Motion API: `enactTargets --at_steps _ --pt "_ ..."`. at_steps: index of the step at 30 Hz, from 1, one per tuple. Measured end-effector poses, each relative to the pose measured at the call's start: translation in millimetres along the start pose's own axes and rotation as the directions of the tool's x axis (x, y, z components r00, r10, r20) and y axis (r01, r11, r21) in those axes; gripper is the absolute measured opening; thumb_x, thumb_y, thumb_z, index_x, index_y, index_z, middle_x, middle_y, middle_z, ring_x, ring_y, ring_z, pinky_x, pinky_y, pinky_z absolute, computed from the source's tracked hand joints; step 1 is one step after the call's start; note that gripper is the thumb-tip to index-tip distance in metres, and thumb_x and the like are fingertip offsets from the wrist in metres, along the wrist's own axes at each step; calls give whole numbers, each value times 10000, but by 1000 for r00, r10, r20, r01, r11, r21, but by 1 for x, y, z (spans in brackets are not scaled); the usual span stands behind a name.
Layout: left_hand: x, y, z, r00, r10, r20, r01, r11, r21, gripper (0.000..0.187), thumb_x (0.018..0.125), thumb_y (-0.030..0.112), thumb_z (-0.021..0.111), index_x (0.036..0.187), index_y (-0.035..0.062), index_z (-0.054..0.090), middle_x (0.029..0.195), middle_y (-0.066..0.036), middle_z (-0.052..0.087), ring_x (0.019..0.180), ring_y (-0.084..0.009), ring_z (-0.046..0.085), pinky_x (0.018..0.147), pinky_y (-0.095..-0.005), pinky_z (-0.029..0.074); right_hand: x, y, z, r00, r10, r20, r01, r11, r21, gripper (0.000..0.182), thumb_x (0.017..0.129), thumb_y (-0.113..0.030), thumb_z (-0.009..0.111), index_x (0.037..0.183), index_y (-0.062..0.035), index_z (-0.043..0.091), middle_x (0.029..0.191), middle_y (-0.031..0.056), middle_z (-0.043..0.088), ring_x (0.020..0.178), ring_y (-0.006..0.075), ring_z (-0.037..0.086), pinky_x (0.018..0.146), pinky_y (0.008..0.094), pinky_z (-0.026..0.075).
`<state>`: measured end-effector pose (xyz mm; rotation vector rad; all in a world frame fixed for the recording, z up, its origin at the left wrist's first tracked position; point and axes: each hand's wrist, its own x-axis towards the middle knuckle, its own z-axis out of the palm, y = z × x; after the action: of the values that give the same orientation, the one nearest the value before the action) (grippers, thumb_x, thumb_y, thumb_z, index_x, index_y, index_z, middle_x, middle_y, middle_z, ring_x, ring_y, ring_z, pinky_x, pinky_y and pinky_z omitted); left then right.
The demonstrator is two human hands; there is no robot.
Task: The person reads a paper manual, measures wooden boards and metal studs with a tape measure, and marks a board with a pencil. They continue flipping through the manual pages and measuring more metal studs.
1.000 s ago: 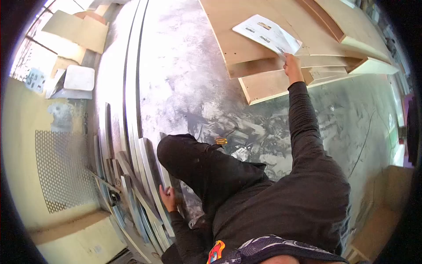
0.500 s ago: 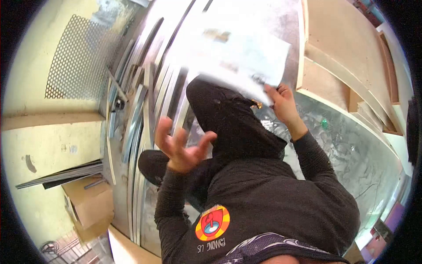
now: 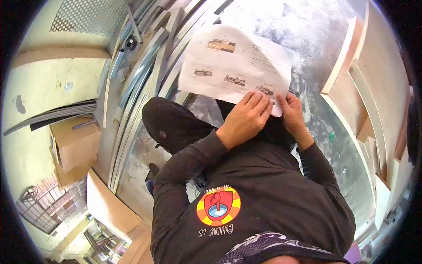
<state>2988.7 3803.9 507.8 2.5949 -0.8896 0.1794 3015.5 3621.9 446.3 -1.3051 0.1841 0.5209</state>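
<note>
A printed sheet of paper (image 3: pixel 237 66), with small pictures and lines of text, is held over my lap and knees. My right hand (image 3: pixel 293 115) pinches its lower right corner between thumb and fingers. Close beside it, my left hand (image 3: pixel 248 116) grips the lower edge, its fingers bent over the front of the paper; its thumb is hidden. The far side of the sheet is slightly curled and rests on no hand.
Long metal profiles (image 3: pixel 151 72) lie on the floor to the left. A cardboard box (image 3: pixel 74 147) stands further left, beneath dark strips (image 3: pixel 52 115). Pale wooden panels (image 3: pixel 378 88) stand to the right. A perforated metal sheet (image 3: pixel 88 17) is at the upper left.
My left hand, raised with fingers spread before, has come across to the right and taken hold of the paper's lower edge. The sheet, blurred before, is now steadier and readable as a printed page.
</note>
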Motion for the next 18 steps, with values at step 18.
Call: enactTargets --at_steps 18 --pt "7 -4 -5 836 -545 -64 345 613 -711 64 707 -47 656 738 9 649 766 -84 676 742 -184 656 665 -280 517 -7 -24 5 992 119 -27 -105 943 315 516 994 -450 340 1027 -3 594 793 29 628 554 72 523 438 203 352"
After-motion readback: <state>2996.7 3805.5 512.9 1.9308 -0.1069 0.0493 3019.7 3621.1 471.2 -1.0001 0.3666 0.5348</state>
